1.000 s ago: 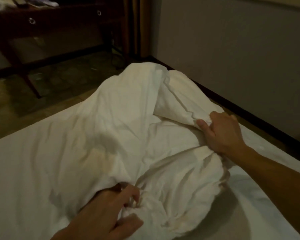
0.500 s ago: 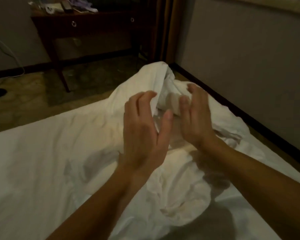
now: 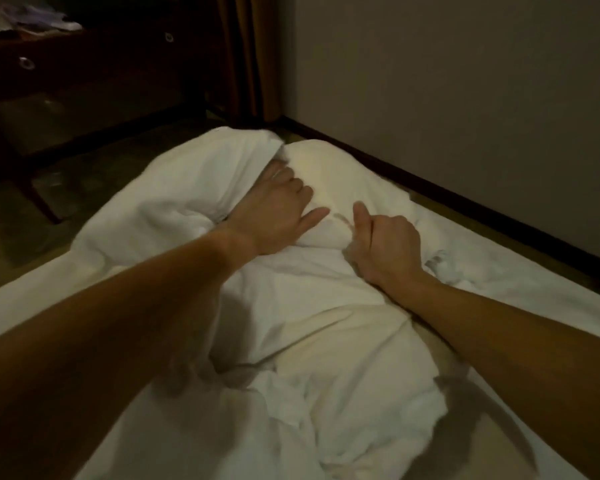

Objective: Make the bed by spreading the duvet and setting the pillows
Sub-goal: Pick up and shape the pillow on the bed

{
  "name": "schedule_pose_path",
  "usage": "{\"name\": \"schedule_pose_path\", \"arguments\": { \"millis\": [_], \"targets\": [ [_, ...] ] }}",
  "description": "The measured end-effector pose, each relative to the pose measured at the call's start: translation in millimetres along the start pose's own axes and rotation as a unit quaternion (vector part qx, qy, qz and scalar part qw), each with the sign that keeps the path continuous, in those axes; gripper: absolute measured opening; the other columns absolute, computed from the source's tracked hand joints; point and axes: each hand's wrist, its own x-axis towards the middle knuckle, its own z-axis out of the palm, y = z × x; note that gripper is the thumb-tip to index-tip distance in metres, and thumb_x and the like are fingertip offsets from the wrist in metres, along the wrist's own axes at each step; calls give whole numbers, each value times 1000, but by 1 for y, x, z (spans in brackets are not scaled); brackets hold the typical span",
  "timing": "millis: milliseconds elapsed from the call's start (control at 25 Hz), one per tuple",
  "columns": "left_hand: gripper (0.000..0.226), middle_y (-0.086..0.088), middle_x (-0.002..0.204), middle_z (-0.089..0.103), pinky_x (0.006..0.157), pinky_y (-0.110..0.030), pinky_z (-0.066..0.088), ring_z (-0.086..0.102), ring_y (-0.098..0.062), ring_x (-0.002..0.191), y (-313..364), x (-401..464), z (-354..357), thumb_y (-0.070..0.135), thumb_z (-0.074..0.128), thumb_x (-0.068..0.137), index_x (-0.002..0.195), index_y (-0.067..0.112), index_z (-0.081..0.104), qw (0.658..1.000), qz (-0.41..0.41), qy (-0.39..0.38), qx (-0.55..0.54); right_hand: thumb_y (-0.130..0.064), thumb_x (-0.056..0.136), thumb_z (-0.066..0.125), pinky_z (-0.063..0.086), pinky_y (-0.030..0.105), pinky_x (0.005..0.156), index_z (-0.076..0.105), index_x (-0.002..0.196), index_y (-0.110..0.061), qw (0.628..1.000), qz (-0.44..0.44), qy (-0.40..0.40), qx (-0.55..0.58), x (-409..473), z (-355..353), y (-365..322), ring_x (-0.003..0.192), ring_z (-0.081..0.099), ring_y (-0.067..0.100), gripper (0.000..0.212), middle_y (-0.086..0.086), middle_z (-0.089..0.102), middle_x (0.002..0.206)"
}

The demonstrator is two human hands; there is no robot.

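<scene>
Left hand (image 3: pixel 274 216) is reaching into a fold of the bunched white duvet (image 3: pixel 326 341), fingers (image 3: pixel 281 174) buried; right hand (image 3: pixel 385 251) is gripping a bunch beside it, thumb up, on the bed (image 3: pixel 32 306).

Location: a dimly lit bedroom, possibly a hotel room. Indicators: a bed with white sheet (image 3: pixel 32 306) carrying a crumpled white duvet (image 3: pixel 326 341); a dark wooden desk with ring-pull drawers (image 3: pixel 84 64); brown curtains (image 3: pixel 246 53); a plain beige wall with dark skirting board (image 3: pixel 465 98); patterned carpet (image 3: pixel 84 181).

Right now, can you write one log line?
bunched white duvet on bed | left hand reaching into fold | right hand gripping fabric | spreading not done
</scene>
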Motion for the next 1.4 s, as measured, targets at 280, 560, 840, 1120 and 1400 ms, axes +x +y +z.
{"name": "schedule_pose_path", "arguments": {
  "millis": [280,560,840,1120,1400],
  "targets": [
    [72,0,89,64,75,-34,33,51,-17,72,-2,-23,-28,80,17,85,108,22,52,993,114,-35,12,-86,83,8,41,34,69,64,87,-16,991,-125,-3,46,-33,12,9,70,56,20,89,-1,62,75],
    [68,5,95,54,77,-31,35,43,-13,80,14,-10,-68,84,28,80,117,28,39,983,138,-114,42,-82,75,30,42,30,68,61,64,-22,995,-59,-47,66,8,-60,29,62,55,15,68,-1,57,61],
    [77,-1,123,61,88,-37,39,60,-27,100,113,-16,-8,83,38,80,128,24,38,987,76,-109,-91,-82,75,10,32,27,62,46,58,-32,991,-103,-36,-80,-19,-58,111,57,48,10,64,-11,49,56],
    [73,-4,113,62,93,-42,36,58,-23,97,104,-25,-11,78,18,86,120,20,47,998,67,14,-10,-76,79,23,33,30,72,62,91,-16,996,-88,28,-18,-38,-19,93,75,53,20,72,0,58,83],
    [90,-7,143,48,116,-51,23,43,-26,131,14,-68,-77,73,-5,87,146,21,37,997,-70,13,26,-63,98,22,44,38,99,53,132,-13,961,-131,21,242,-35,-42,-53,109,52,14,67,4,58,126]
  ]
}}
